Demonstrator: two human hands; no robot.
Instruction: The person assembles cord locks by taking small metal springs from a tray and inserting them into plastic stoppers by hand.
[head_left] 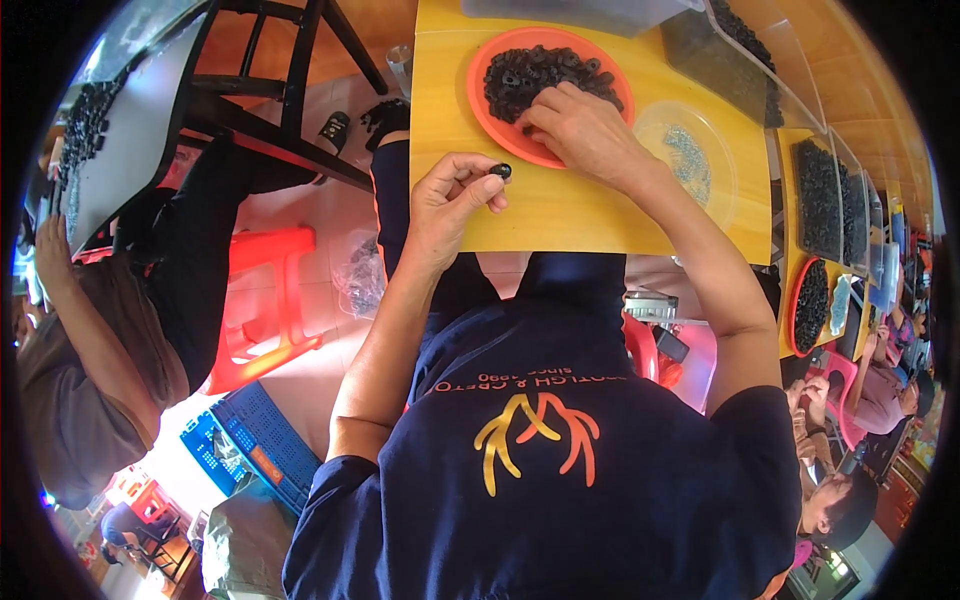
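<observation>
Left fingers (489, 186) pinch a black part (502, 171) over the desk (440, 90)! Orange plate (475, 95) at its one o'clock, right fingers (545, 121) among black pieces (528, 68), can't tell their grip; upside-down shirt lettering (535, 382), six o'clock

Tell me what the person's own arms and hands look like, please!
The left hand and right hand are bare, with no gloves. The forearms are bare too. The short sleeves are dark blue.

Left hand (452, 198) in a pinch, right hand (582, 126) palm-down (and farther forward).
</observation>
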